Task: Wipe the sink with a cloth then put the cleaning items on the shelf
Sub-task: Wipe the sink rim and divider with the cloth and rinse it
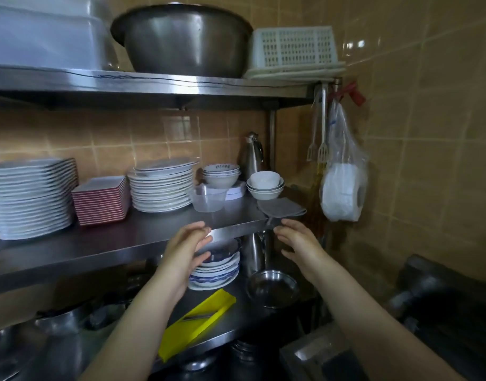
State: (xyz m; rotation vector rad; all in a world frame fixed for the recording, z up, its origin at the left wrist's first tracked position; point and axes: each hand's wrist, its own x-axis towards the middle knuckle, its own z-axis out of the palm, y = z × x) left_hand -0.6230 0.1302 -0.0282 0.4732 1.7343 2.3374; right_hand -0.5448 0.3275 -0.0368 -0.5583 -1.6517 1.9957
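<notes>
Grey cloth (281,207) sits on shelf (153,235), right end, beside bowls (265,185), corner overhanging. Left hand (185,246) and right hand (298,242): grip released, empty. Risk: the overhang may drag the cloth off.

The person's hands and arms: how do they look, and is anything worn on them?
The left hand and right hand are bare, without gloves. Both forearms are bare as far as the frame shows; no sleeve, watch, bracelet or ring is visible.

Both hands raised, fingers relaxed, empty: left grip (188,244), right grip (298,240)
</notes>
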